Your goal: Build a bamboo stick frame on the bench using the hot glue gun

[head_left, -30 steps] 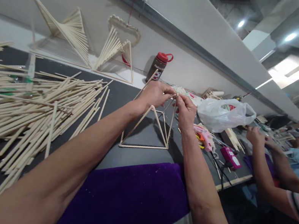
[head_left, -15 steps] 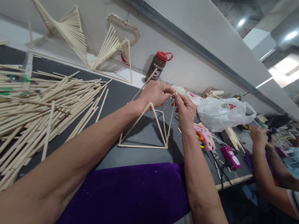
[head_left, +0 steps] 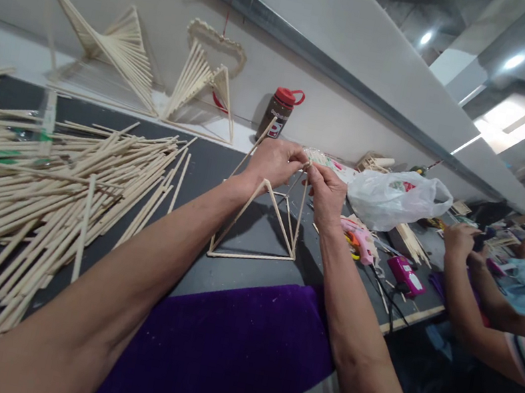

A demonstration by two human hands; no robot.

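A frame of thin wooden sticks stands on the dark tabletop, with a square base and slanted sticks meeting in peaks. My left hand reaches over it, thumb and fingers pinched at the top of its right side. Right beside those fingertips, my right hand pinches the same joint, where upright sticks meet. Both hands are closed on the stick frame, and the exact joint is partly covered by fingertips. One slanted stick rises behind my left hand.
A big pile of loose sticks lies left. Behind stand a bottle and finished stick models. To the right are a plastic bag, a pink glue gun, a magenta box and another person's hands.
Both hands stay at the same joint with hardly any movement. The view has shifted very slightly, and the person's hands at the right have moved a little.
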